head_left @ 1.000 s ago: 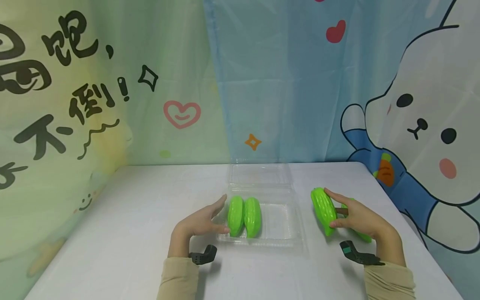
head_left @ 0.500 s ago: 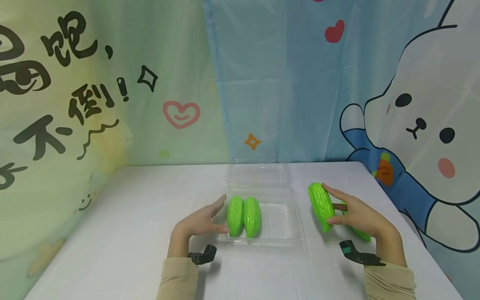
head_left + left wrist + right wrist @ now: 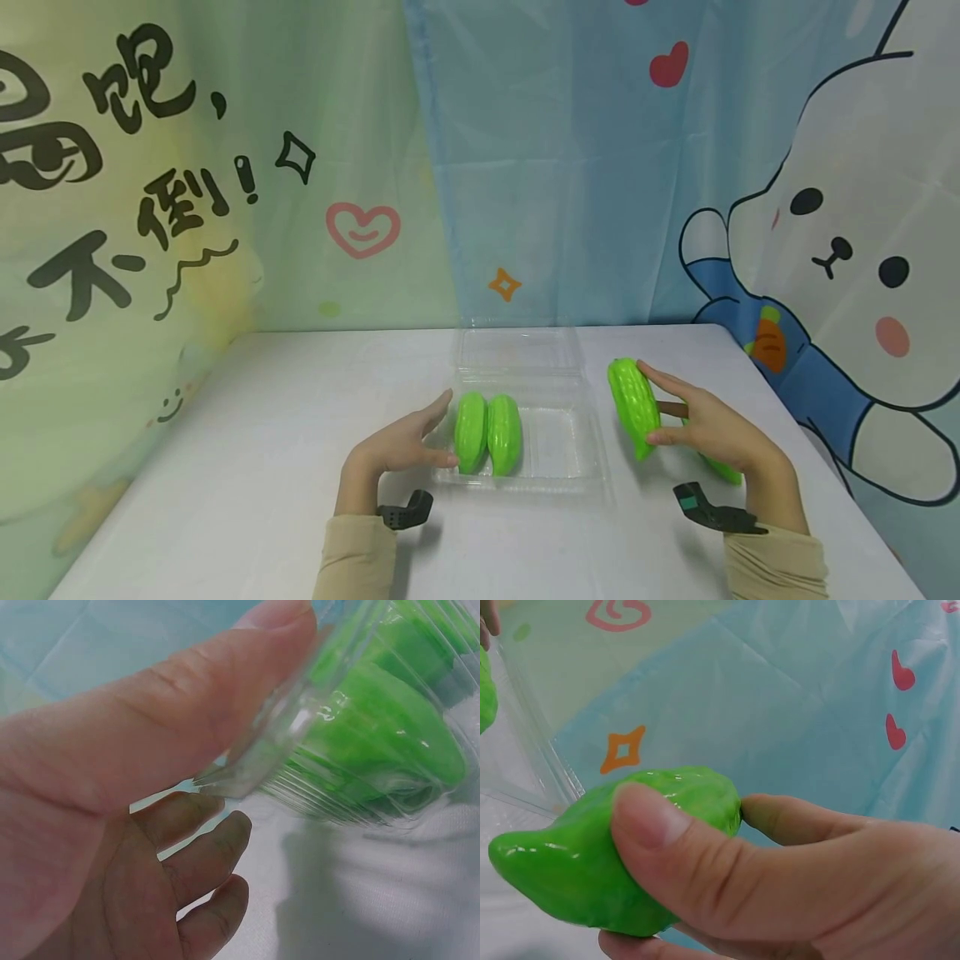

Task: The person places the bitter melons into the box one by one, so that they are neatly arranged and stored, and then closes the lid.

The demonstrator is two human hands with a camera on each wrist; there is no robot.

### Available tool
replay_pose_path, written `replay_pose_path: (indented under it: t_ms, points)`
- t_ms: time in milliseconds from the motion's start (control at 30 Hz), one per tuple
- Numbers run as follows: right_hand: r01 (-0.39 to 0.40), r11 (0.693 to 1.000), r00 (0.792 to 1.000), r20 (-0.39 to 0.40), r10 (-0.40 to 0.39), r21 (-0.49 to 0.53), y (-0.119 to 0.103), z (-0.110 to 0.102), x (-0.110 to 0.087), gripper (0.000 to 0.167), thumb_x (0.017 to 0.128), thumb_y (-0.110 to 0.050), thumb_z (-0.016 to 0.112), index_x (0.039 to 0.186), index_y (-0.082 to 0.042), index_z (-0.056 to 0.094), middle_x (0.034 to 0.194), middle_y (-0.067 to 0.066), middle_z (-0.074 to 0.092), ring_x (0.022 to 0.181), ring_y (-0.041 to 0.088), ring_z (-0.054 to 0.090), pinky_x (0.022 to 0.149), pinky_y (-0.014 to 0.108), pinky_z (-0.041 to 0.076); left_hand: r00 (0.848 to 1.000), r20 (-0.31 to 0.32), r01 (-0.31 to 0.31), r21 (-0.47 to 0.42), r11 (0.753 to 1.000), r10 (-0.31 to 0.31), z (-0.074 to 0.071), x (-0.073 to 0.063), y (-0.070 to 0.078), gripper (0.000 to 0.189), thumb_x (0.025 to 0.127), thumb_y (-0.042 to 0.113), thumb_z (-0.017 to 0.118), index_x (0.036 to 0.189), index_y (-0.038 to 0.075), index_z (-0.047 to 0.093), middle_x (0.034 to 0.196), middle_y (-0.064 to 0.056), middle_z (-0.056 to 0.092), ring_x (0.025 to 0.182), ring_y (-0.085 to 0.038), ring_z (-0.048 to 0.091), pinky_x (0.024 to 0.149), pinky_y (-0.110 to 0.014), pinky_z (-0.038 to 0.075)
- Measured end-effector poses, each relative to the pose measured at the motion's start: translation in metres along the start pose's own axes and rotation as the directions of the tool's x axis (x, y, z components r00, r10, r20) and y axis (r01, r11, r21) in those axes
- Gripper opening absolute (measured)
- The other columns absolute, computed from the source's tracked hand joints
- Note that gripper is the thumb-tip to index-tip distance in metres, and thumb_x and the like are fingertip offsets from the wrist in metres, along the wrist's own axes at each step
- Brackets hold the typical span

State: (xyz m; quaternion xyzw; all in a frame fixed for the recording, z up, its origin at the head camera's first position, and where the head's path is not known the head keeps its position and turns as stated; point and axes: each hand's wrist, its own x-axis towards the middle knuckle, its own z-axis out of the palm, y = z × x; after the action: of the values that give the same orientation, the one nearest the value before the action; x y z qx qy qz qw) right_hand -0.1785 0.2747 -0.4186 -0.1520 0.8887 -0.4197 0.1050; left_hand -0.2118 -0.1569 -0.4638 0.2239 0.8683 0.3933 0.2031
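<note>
My right hand (image 3: 716, 433) holds a green ridged bitter melon (image 3: 633, 407) above the table, between thumb and fingers. In the right wrist view, the thumb lies across this bitter melon (image 3: 577, 862), its pointed end to the left. Another bitter melon (image 3: 722, 469) lies under the right hand, mostly hidden. A clear plastic box (image 3: 558, 442) stands mid-table with its lid (image 3: 517, 350) folded back. Two bitter melons (image 3: 471, 432) sit side by side in its left part. At the box's left side, my left hand (image 3: 397, 442) rests with thumb and fingers spread, touching the wall.
A white-covered table (image 3: 315, 375) carries everything. Behind it hangs a printed curtain (image 3: 510, 167) with hearts, lettering and a white cartoon animal. Each wrist wears a dark camera mount (image 3: 408, 511). The box's right part shows bare plastic.
The right hand has lifted its bitter melon slightly and carried it a little left, toward the box. The left hand and the two bitter melons in the box have stayed put.
</note>
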Motion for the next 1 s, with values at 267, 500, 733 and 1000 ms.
replay_pose_path:
  t_ms: [267, 500, 733, 1000]
  points:
    - [-0.011, 1.0, 1.0, 0.01, 0.011, 0.026, -0.003, 0.004, 0.005, 0.1, 0.078, -0.037, 0.076, 0.154, -0.028, 0.011, 0.159, 0.018, 0.008, 0.132, 0.053, 0.034, 0.09, 0.056, 0.051, 1.0, 0.0, -0.023, -0.026, 0.999, 0.023, -0.001, -0.001, -0.001, 0.103, 0.079, 0.034, 0.076, 0.154, 0.012, 0.008, 0.159, -0.01, 0.013, 0.143, -0.035, 0.025, 0.117, -0.048, 0.024]
    - [-0.018, 0.999, 1.0, 0.009, 0.018, 0.033, -0.011, 0.008, 0.007, 0.102, 0.076, -0.036, 0.077, 0.153, -0.03, 0.011, 0.16, 0.018, 0.008, 0.132, 0.052, 0.035, 0.089, 0.054, 0.052, 1.0, -0.003, -0.016, -0.008, 1.0, 0.016, -0.001, 0.0, -0.001, 0.105, 0.078, 0.036, 0.076, 0.154, 0.011, 0.009, 0.159, -0.01, 0.013, 0.143, -0.034, 0.025, 0.117, -0.047, 0.024]
    - [-0.045, 0.998, 0.999, 0.01, 0.044, 0.037, -0.016, 0.015, 0.01, 0.101, 0.075, -0.04, 0.077, 0.153, -0.031, 0.014, 0.16, 0.016, 0.01, 0.132, 0.05, 0.037, 0.09, 0.056, 0.051, 1.0, 0.0, 0.004, 0.003, 1.0, -0.004, 0.0, 0.001, -0.002, 0.105, 0.077, 0.038, 0.077, 0.154, 0.014, 0.009, 0.16, -0.006, 0.012, 0.144, -0.031, 0.024, 0.118, -0.045, 0.023]
    - [-0.015, 0.999, 1.0, 0.023, 0.014, 0.038, -0.017, 0.021, 0.016, 0.097, 0.077, -0.038, 0.076, 0.153, -0.028, 0.016, 0.159, 0.017, 0.012, 0.128, 0.051, 0.041, 0.088, 0.052, 0.054, 1.0, -0.004, -0.001, 0.013, 1.0, 0.001, 0.0, 0.001, -0.001, 0.105, 0.077, 0.039, 0.076, 0.154, 0.013, 0.009, 0.159, -0.007, 0.013, 0.143, -0.031, 0.026, 0.118, -0.045, 0.024]
